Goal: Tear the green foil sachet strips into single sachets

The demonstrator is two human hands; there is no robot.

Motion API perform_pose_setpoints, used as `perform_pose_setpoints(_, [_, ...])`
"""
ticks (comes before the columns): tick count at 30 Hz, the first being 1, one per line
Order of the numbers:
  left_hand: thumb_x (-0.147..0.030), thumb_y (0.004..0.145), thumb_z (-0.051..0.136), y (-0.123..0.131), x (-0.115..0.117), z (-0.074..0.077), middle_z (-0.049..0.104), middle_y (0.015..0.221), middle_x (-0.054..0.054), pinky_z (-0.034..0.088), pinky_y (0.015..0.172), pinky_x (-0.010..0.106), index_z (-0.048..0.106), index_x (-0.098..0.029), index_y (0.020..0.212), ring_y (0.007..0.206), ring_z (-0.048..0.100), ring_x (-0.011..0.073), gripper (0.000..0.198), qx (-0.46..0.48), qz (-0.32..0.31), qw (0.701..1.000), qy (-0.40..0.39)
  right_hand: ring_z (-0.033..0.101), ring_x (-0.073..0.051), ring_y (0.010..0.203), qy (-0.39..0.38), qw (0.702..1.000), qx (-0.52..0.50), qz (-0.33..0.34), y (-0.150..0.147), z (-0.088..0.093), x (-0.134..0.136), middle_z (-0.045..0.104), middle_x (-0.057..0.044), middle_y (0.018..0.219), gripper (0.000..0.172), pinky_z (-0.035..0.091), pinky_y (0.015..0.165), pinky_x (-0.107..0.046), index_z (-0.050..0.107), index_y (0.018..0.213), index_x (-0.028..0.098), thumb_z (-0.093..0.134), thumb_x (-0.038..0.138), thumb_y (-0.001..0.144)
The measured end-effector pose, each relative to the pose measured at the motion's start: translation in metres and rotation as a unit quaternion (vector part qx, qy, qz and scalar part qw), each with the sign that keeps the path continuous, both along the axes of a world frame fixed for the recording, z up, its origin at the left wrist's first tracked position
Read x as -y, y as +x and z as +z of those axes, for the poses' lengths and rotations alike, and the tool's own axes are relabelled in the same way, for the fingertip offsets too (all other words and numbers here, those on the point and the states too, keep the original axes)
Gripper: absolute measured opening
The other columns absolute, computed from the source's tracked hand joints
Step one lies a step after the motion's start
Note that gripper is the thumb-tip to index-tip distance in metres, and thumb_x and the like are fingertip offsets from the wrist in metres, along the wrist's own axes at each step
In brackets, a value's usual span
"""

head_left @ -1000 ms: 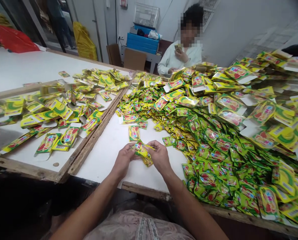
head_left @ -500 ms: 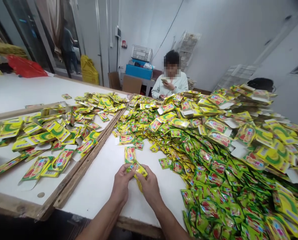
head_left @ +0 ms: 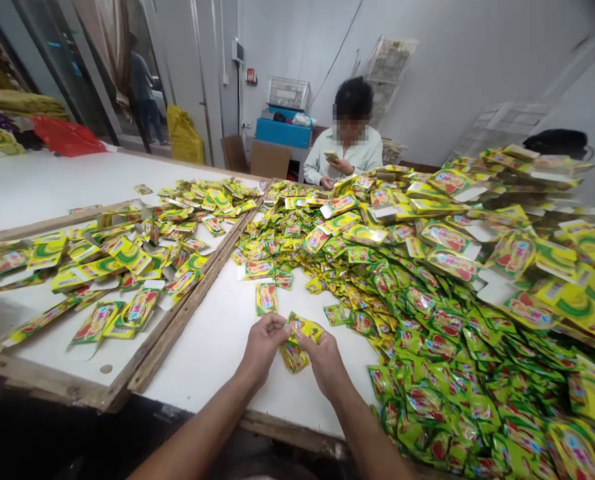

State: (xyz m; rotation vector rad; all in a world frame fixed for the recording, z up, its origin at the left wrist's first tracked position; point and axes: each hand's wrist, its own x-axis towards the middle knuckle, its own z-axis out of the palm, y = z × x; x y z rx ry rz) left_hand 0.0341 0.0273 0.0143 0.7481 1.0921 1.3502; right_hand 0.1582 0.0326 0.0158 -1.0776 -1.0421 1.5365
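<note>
My left hand (head_left: 263, 348) and my right hand (head_left: 326, 360) meet above the white table, fingers closed in pinches. Between them is a yellow sachet (head_left: 306, 327), with my right thumb across its front and my left fingertips at its left edge. A second yellow sachet (head_left: 296, 359) shows just below it, between the hands; whether the two are joined I cannot tell. Just beyond my left fingers a small printed box (head_left: 266, 298) lies on the table. A green sachet (head_left: 336, 314) rests to the right, near the edge of a large heap of green and yellow sachets (head_left: 427, 347).
Flat yellow-green boxes (head_left: 452, 237) are piled over the sachet heap at right. More boxes (head_left: 132, 257) are spread on the left table, past a raised wooden strip (head_left: 187, 307). A person (head_left: 344, 150) sits across the table holding a phone. A yellow bag (head_left: 184, 135) stands behind.
The view has shifted, so the table scene sits further right in the picture. The lower sachet now shows more fully beneath my fingers. Both hands keep hold of the upper sachet.
</note>
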Motion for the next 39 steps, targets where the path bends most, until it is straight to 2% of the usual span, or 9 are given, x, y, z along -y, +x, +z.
perform_pose_setpoints(2, [-0.039,0.056,0.076,-0.008,-0.009,0.003,0.058,0.059,-0.001,0.042,0.055,0.023,0.059,-0.016,0.071,0.056,0.055,0.0124,0.032,-0.06,-0.07,0.995,-0.026,0.06,-0.018,0.07,0.002,0.999,0.03,-0.016,0.008,-0.005,0.002,0.067,-0.004,0.079,0.035,0.049,0.069,-0.033,0.059,0.09,0.015,0.069,0.039,0.066])
perform_pose_setpoints(4, [-0.044,0.062,0.071,-0.018,-0.024,0.007,0.061,0.064,0.001,0.043,0.057,0.026,0.059,-0.017,0.077,0.058,0.058,0.0158,0.034,-0.19,-0.068,0.978,-0.061,0.059,-0.018,0.067,0.018,0.993,0.101,-0.05,0.014,-0.012,0.003,0.066,-0.003,0.074,0.032,0.048,0.066,-0.031,0.06,0.085,0.015,0.068,0.04,0.067])
perform_pose_setpoints(8, [-0.057,0.072,0.055,-0.03,-0.065,0.011,0.063,0.099,0.014,0.044,0.075,0.037,0.054,-0.016,0.102,0.092,0.06,0.0287,0.05,-0.534,0.059,0.836,-0.11,0.059,-0.018,0.069,0.064,0.975,0.198,-0.079,0.018,-0.022,0.002,0.066,-0.004,0.074,0.03,0.047,0.066,-0.029,0.059,0.086,0.016,0.06,0.043,0.073])
perform_pose_setpoints(10, [-0.061,0.069,0.056,-0.028,-0.081,0.008,0.056,0.113,0.021,0.042,0.082,0.042,0.049,-0.012,0.112,0.106,0.054,0.0346,0.066,-0.624,0.055,0.768,-0.13,0.059,-0.018,0.073,0.101,0.961,0.242,-0.083,0.017,-0.025,0.001,0.066,-0.004,0.078,0.029,0.047,0.067,-0.028,0.06,0.088,0.017,0.055,0.043,0.076])
perform_pose_setpoints(13, [-0.059,0.062,0.065,-0.023,-0.091,-0.001,0.055,0.116,0.023,0.04,0.086,0.042,0.043,-0.01,0.119,0.111,0.05,0.0356,0.078,-0.671,0.019,0.726,-0.152,0.057,-0.018,0.069,0.12,0.939,0.309,-0.087,0.019,-0.027,0.0,0.066,-0.003,0.074,0.027,0.045,0.065,-0.027,0.061,0.084,0.018,0.052,0.043,0.077])
perform_pose_setpoints(23, [-0.055,0.052,0.074,-0.042,-0.05,-0.014,0.058,0.107,0.018,0.04,0.075,0.034,0.049,-0.017,0.098,0.101,0.055,0.0329,0.064,-0.644,-0.045,0.755,-0.111,0.057,-0.018,0.069,0.105,0.945,0.291,-0.109,0.023,-0.026,-0.003,0.067,-0.001,0.073,0.026,0.043,0.066,-0.028,0.065,0.083,0.019,0.059,0.042,0.073])
perform_pose_setpoints(29, [-0.047,0.056,0.074,-0.044,-0.03,-0.019,0.066,0.078,0.006,0.035,0.061,0.028,0.057,-0.022,0.091,0.074,0.059,0.0265,0.047,-0.564,-0.065,0.821,-0.056,0.056,-0.017,0.07,0.076,0.97,0.202,-0.109,0.024,-0.029,-0.007,0.067,-0.002,0.076,0.031,0.045,0.067,-0.029,0.064,0.085,0.017,0.062,0.045,0.071])
perform_pose_setpoints(34, [-0.05,0.068,0.064,-0.047,-0.009,-0.014,0.065,0.073,0.001,0.036,0.059,0.025,0.066,-0.021,0.085,0.069,0.056,0.0198,0.033,-0.42,-0.14,0.896,0.04,0.057,-0.017,0.073,0.1,0.971,0.185,-0.113,0.021,-0.011,-0.021,0.066,-0.003,0.081,0.035,0.046,0.07,-0.029,0.06,0.093,0.017,0.059,0.046,0.073])
perform_pose_setpoints(39, [-0.046,0.067,0.068,-0.046,0.006,-0.007,0.068,0.078,0.004,0.041,0.059,0.024,0.068,-0.016,0.09,0.067,0.057,0.0179,0.038,-0.199,-0.159,0.967,0.023,0.057,-0.017,0.074,0.136,0.952,0.275,0.023,0.02,0.011,-0.033,0.065,0.0,0.075,0.02,0.043,0.07,-0.028,0.062,0.083,0.018,0.057,0.035,0.075])
